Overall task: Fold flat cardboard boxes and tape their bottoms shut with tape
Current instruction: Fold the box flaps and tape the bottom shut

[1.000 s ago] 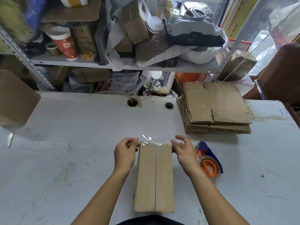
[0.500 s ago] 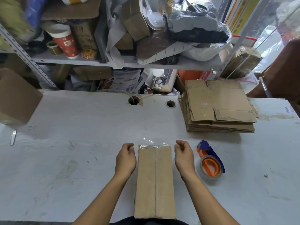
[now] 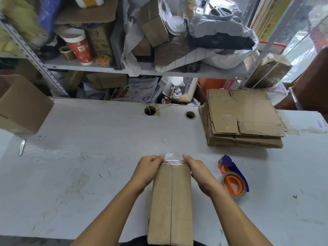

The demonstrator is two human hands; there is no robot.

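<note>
An assembled cardboard box [image 3: 21, 105] sat at the worktop's [image 3: 88, 148] left edge, with a small blade [image 3: 21, 147] below it and bare surface stretching toward the middle. The left hand [image 3: 149, 168] and right hand [image 3: 197, 170] flanked the far end of a folded cardboard box [image 3: 171, 201], fingers curled and pinching the clear tape [image 3: 173, 158] overhanging its end. Just right lay a tape dispenser [image 3: 233, 178]; a stack of flat cardboard boxes [image 3: 243, 119] rested near the far edge.

box [image 3: 171, 201] brown | tape dispenser [image 3: 233, 181] orange, blue | table [image 3: 88, 157] white | cup [image 3: 79, 47] red, white
</note>
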